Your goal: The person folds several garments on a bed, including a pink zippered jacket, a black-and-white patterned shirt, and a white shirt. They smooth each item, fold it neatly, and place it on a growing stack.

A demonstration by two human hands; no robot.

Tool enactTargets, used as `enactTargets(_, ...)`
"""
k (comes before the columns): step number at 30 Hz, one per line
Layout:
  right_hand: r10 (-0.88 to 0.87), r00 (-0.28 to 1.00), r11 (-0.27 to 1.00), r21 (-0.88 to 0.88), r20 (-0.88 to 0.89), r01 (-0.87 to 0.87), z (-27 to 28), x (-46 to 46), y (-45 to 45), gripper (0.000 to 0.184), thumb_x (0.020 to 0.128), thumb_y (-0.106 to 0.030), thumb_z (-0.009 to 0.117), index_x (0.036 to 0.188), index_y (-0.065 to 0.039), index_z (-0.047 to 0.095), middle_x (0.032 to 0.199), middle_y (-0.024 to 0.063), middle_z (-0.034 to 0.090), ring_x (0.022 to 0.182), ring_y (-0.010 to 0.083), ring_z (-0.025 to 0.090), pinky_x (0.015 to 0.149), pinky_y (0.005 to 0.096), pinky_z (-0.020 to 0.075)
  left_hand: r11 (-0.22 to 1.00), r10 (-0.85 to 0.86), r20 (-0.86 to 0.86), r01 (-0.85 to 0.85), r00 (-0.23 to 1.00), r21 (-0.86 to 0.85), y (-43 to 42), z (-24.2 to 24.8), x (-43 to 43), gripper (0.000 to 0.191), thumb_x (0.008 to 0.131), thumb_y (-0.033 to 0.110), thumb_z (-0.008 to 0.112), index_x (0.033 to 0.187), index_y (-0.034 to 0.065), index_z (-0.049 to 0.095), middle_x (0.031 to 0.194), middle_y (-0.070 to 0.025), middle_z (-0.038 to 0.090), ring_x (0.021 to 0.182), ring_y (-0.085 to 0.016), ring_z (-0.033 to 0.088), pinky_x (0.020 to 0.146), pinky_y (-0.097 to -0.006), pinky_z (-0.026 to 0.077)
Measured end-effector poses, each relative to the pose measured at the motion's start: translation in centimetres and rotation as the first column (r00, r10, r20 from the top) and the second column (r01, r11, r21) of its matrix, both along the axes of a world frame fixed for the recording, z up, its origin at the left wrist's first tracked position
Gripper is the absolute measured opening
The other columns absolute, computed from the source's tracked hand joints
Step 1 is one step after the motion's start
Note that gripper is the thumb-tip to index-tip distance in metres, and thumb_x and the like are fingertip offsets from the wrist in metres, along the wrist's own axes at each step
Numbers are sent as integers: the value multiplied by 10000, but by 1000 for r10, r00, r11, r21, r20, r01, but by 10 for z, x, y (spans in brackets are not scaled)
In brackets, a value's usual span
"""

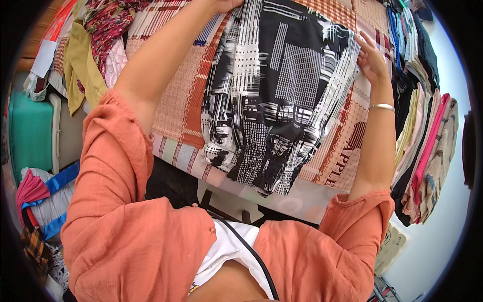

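A garment of black-and-white printed fabric point(298, 75) lies spread on a patchwork-patterned cloth point(166, 109), its narrow lower ends hanging close to the table's front edge. A gathered end like a cuff point(220, 154) shows at its lower left. My left hand point(228, 4) is at the top border of the view, by the garment's upper left side; its fingers are mostly cut off. At the upper right edge of the garment, my right hand point(371, 58) rests with spread fingers, the fingertips touching the fabric. A metal bangle point(382, 107) circles my right wrist.
Folded clothes point(426, 151) are stacked along the right side. Left of the cloth lie a floral scarf-like fabric point(109, 30) and a mustard garment point(81, 64). A green plastic bin point(32, 128) and a bag with blue bands point(56, 196) stand lower left; a cardboard box point(390, 247), lower right.
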State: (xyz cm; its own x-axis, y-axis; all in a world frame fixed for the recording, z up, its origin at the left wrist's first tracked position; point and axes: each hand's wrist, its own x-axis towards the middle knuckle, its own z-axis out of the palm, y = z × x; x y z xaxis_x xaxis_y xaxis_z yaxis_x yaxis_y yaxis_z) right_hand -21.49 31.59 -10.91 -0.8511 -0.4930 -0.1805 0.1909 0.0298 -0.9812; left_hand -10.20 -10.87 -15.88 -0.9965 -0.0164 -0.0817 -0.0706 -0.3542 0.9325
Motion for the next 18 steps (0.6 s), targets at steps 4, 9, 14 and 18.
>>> enactTargets(4,14,1000,983,185,11,-16,13,15,6,741,896,-126,763,1543,-126,401,988,19,718,655,57,621,492,197,445,922,256,144,-196,956,-335,60,51,51,486,901,114,738,1337,11,551,1097,-111,713,928,-179,688,776,-318,566)
enactTargets(9,-36,999,999,8,14,35,7,22,-10,599,875,9,728,1431,-147,573,984,22,745,772,82,695,657,234,569,810,231,34,-173,972,-561,56,34,45,737,864,116,783,1511,123,430,1106,-83,701,929,-133,683,768,-297,545)
enactTargets(14,-163,985,971,-183,-54,151,-4,-15,-4,427,961,21,612,1378,-74,606,1045,42,729,876,116,694,791,253,569,927,362,-26,-363,932,-91,32,25,18,496,907,-1,701,1373,93,559,1020,-106,741,850,-214,739,746,-399,640)
enactTargets(18,-272,962,945,-188,9,269,-15,-24,-22,391,949,68,588,1323,-38,625,1034,107,724,888,165,714,762,289,606,941,332,4,-331,943,-69,1,-6,-25,393,923,-90,606,1298,24,598,1073,-102,719,921,-206,705,800,-318,584)
